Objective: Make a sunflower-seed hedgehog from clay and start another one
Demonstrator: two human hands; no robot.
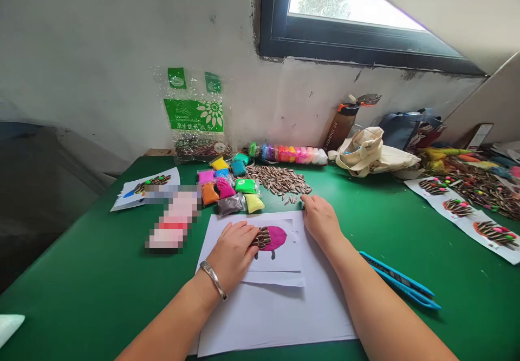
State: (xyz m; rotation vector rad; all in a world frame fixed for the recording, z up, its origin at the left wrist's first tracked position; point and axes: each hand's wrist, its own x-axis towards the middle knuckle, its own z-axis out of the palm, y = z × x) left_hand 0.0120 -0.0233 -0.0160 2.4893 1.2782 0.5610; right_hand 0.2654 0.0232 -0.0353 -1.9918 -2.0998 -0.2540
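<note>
green table (101, 274) below a window (365, 36), left grip (233, 254) open on paper (272, 317), right grip (322, 221) i cannot tell

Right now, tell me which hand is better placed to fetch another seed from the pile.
Right, I'd judge: your right hand has its fingers near the seed pile. Your left hand is farther off, lying over the paper beside the pink shape.

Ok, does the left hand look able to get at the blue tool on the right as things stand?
Probably not directly: the right forearm lies between the left hand and the blue tool, so it would likely need to reach over.
</note>
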